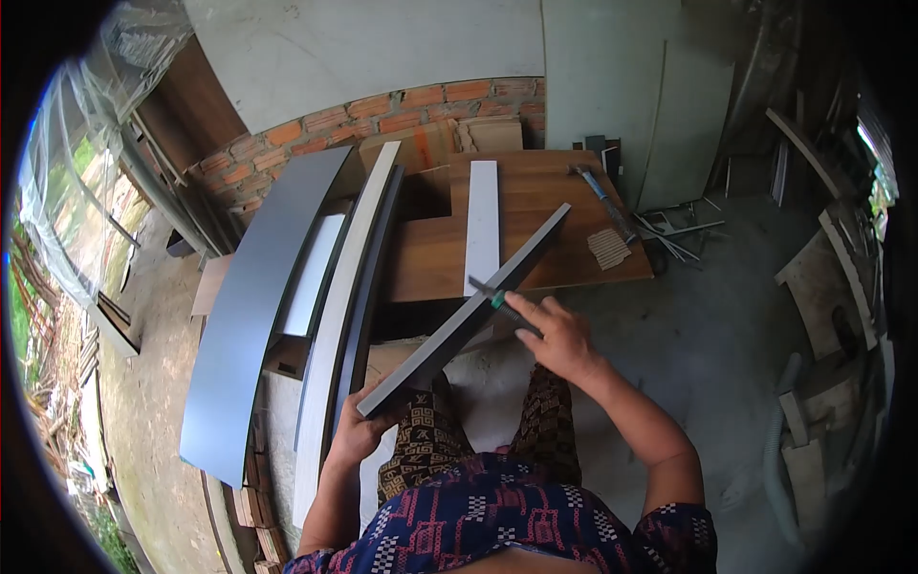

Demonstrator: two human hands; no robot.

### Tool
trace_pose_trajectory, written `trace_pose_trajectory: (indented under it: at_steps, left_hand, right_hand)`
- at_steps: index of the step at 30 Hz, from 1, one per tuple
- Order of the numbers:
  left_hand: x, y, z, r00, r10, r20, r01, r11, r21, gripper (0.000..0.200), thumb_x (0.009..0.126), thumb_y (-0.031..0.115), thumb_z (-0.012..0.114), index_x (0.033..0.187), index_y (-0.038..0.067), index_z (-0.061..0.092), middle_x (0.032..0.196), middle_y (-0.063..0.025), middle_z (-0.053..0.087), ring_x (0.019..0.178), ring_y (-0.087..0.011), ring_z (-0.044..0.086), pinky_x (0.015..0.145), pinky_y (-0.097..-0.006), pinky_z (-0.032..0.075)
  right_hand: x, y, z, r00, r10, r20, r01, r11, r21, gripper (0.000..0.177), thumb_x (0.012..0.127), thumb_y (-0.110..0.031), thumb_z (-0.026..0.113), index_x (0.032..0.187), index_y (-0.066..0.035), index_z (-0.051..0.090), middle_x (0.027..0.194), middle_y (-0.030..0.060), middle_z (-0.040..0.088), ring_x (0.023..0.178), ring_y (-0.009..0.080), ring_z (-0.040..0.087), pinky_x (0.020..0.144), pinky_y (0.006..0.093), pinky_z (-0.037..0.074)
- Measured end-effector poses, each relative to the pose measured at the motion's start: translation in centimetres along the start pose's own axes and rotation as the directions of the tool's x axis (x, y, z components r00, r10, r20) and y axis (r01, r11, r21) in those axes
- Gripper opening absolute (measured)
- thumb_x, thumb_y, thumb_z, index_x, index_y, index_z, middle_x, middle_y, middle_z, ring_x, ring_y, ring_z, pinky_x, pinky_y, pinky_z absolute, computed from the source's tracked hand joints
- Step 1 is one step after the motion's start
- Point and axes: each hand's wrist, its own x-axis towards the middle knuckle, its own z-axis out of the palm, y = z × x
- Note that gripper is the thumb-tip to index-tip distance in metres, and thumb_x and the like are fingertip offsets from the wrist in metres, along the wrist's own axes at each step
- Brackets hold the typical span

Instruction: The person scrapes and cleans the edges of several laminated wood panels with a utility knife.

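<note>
Head view: strip (469, 316) angled off desk's (535, 191) near edge, left hand (356, 432) clamped round its low end, right hand (559, 335) gripping tool (492, 295) against its edge. Could skid into fingers if strip twists.

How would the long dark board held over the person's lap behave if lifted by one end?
Probably stiff: the board runs straight with the left hand gripping its near end. Likely fairly light, being thin and narrow. It might pivot about that grip when the tool in the right hand presses its edge.
</note>
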Motion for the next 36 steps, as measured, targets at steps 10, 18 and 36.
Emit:
trace_pose_trajectory:
  at_steps: [10,18,36]
  left_hand:
    - [0.0,-0.5,0.3,0.999,-0.028,-0.04,0.025,0.997,-0.079,0.053,0.069,-0.002,0.068,0.12,-0.004,0.053,0.103,-0.0076,0.062,0.095,-0.0142,0.057,0.08,-0.0256,0.048]
    - [-0.4,-2.8,-1.0,0.993,-0.065,-0.099,0.058,0.996,-0.069,0.034,0.08,0.012,0.067,0.109,-0.003,0.059,0.09,-0.0004,0.06,0.08,-0.0085,0.053,0.076,-0.0208,0.042]
    - [1.6,-2.1,2.4,0.994,-0.103,-0.04,0.063,0.825,-0.562,0.06,0.074,0.027,0.067,0.12,-0.004,0.045,0.108,-0.0156,0.057,0.094,-0.0285,0.061,0.076,-0.0398,0.053]
  right_hand:
    - [6.3,14.5,1.2,0.931,0.348,-0.108,-0.361,0.922,-0.137,0.058,0.076,-0.017,0.066,0.129,-0.028,0.047,0.089,0.0136,0.056,0.086,0.0332,0.059,0.075,0.0435,0.046]
    - [7.2,20.1,3.7,0.829,0.458,-0.322,-0.41,0.888,0.207,0.048,0.076,-0.018,0.069,0.12,-0.01,0.053,0.081,0.0101,0.059,0.08,0.024,0.061,0.07,0.0369,0.047]
    - [-3.0,3.5,7.7,0.907,-0.031,0.42,-0.398,-0.394,0.829,0.035,0.083,-0.027,0.064,0.112,-0.009,0.055,0.107,0.0025,0.059,0.094,0.0193,0.062,0.055,0.0279,0.047]
